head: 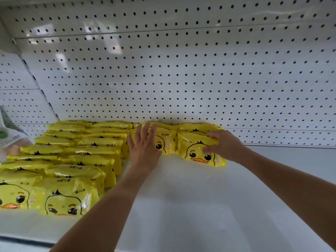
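Note:
Several yellow duck-face wipe packs stand in rows on a white shelf (190,197). My right hand (222,144) grips the front pack of the rightmost row (194,151), fingers over its top edge and thumb on its face. My left hand (143,146) lies flat with straight fingers against the front of the neighbouring pack (166,142), covering its left half. Another pack (196,128) stands behind the held one, close to the back wall.
Two long rows of the same yellow packs (69,160) fill the shelf's left side up to the front edge. A white pegboard back wall (181,70) rises behind. A different bagged product (11,142) sits at far left.

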The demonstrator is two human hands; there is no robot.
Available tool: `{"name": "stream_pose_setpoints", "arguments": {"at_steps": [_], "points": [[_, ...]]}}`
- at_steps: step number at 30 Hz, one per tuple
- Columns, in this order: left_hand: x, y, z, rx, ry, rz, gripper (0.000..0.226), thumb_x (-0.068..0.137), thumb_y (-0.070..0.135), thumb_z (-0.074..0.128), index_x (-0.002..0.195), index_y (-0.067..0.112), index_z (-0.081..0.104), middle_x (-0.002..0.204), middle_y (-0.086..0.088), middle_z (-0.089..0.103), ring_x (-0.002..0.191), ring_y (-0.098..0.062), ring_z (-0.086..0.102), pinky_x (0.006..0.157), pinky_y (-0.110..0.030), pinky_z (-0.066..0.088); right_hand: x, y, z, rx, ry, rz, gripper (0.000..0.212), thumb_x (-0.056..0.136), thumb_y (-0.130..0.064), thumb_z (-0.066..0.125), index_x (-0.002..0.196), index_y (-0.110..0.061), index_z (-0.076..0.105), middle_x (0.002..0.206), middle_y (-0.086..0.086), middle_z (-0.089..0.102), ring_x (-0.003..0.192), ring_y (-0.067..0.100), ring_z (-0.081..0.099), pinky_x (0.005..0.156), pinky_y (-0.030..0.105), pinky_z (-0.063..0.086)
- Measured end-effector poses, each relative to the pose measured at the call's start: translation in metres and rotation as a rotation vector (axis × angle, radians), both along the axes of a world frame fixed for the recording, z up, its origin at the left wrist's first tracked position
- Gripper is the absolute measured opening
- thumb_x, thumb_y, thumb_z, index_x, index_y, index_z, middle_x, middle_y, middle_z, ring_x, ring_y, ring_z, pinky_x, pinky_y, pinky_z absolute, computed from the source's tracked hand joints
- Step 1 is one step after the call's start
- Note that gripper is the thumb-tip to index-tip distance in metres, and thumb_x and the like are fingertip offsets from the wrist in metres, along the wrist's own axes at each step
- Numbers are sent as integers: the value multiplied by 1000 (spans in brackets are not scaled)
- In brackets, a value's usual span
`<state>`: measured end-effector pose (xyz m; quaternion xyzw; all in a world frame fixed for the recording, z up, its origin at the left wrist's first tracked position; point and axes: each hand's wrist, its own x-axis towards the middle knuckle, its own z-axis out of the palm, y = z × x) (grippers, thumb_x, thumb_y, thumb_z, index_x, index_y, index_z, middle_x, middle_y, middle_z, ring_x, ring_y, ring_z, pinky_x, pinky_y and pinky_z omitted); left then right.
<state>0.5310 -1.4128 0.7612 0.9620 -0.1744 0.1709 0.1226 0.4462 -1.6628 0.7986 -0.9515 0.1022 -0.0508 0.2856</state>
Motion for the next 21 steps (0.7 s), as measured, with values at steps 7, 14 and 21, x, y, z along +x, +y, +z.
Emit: {"name": "stream_pose_setpoints", "arguments": {"at_steps": [7, 14, 21], "points": [[16, -5, -5, 66, -50, -19, 78, 81, 27, 71, 148, 27, 32, 157, 2, 25, 147, -21, 14, 117, -54, 14, 20, 7, -7, -356, -154, 41, 48, 80, -40, 72, 122, -22, 59, 120, -4, 54, 117, 18, 46, 88, 33, 35], [16, -6, -9, 17, -69, -24, 79, 80, 23, 72, 148, 24, 33, 155, 1, 28, 145, -23, 20, 118, -50, 18, 23, 7, -19, -514, -332, 9, 50, 76, -39, 72, 119, -20, 56, 115, -1, 49, 106, 21, 46, 88, 33, 32], [-4, -11, -1, -229, -87, -89, 79, 77, 21, 79, 145, 16, 39, 152, -8, 32, 141, -29, 26, 117, -41, 24, 6, 10, -14, -474, -374, -63, 61, 76, -45, 73, 126, -18, 51, 121, 2, 48, 115, 24, 43, 96, 37, 30]]}}
